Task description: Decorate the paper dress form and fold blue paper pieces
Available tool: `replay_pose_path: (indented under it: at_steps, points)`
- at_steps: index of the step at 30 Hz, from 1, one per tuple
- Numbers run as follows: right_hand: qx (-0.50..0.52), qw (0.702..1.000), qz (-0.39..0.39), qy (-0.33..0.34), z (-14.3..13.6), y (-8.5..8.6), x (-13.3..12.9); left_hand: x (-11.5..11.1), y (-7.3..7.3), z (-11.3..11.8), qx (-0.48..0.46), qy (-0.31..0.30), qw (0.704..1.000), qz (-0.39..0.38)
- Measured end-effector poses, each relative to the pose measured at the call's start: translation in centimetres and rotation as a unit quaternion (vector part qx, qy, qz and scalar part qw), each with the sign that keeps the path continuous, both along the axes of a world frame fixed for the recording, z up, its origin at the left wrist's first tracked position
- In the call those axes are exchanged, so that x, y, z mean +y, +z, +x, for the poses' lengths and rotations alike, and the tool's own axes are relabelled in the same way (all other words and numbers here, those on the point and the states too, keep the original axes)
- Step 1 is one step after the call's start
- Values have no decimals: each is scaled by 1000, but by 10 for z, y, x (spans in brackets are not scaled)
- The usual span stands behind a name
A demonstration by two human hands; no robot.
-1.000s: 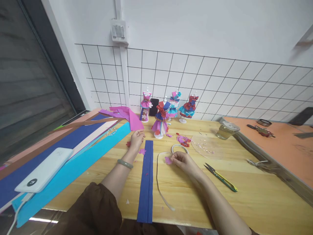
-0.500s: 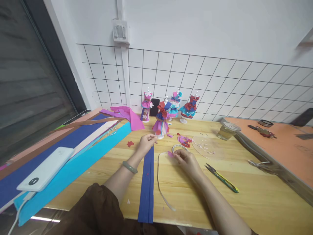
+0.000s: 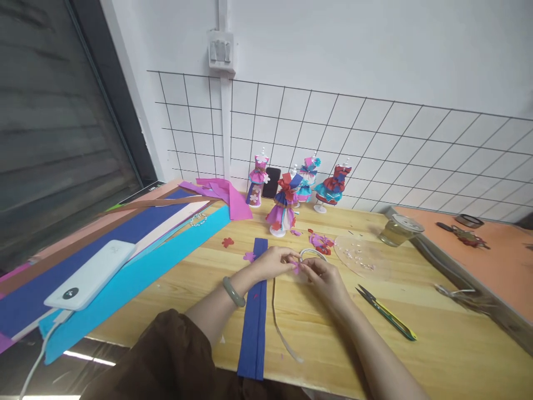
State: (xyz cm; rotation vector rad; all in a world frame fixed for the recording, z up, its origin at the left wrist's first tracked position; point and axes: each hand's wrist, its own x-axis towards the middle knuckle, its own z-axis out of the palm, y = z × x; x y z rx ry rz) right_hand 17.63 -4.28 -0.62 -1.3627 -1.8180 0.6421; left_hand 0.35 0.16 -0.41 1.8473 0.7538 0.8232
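The left hand (image 3: 275,263) and right hand (image 3: 327,276) partly hide a pink scrap (image 3: 296,268). The left hand also covers part of the blue strip (image 3: 252,333), the right part of the tape (image 3: 313,250). Beyond it, bits (image 3: 356,256) are too small to identify.

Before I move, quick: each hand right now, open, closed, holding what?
Left hand: fingers curled beside the pink piece; can't tell if gripping.
Right hand: closed, pinching the pink piece.

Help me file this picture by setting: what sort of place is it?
Probably a small craft workspace, judging by the miniature dress forms in colorful outfits, the long colored strips and the yellow-green snips on the wooden table.
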Motion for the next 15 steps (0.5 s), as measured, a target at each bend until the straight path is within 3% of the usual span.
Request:
replay_pose_path:
  at_steps: [4,9,13,15]
  points:
    - [24,1000,-13,-1,2,0,-1,3,1,-3,7,5,1000,2]
    - [23,1000,-14,-12,2,3,-2,19,3,-15,-29,57,998,-22]
    - [-6,1000,-8,-9,0,4,-2,36,11,-43,-38,147,988,-18]
    - [-22,1000,-3,-9,0,4,-1,43,15,-62,-56,227,971,-42]
